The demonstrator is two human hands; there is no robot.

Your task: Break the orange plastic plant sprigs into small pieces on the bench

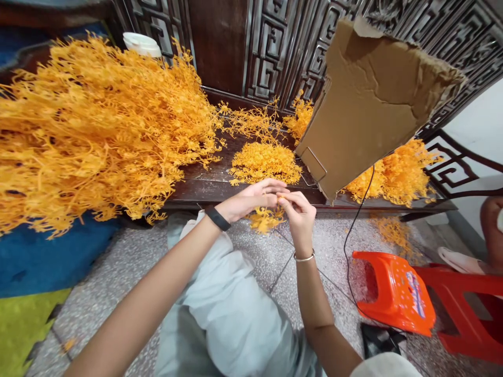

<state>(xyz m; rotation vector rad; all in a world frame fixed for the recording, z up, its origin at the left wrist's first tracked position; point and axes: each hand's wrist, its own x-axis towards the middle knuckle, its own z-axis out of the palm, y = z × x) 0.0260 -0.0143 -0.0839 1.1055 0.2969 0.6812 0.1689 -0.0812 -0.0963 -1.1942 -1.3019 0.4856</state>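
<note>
Both my hands meet in front of the bench edge, over a yellow-orange plastic sprig (265,220) that hangs below the fingers. My left hand (253,200), with a black band at the wrist, pinches the sprig's upper end between thumb and fingers. My right hand (301,213), with a bangle, grips the same end with thumb and forefinger. The exact joint between the fingertips is too small to make out. Just beyond the hands, a low heap of similar sprigs (265,163) lies on the dark wooden bench (196,191).
A big pile of orange sprigs (102,131) fills the left. Thin bare stems (251,123) lie behind. A cardboard piece (365,99) leans at right, with more sprigs (404,173) beyond. A black cable (356,220) runs down past an orange stool (401,293). Another person's arm (491,230) shows at right.
</note>
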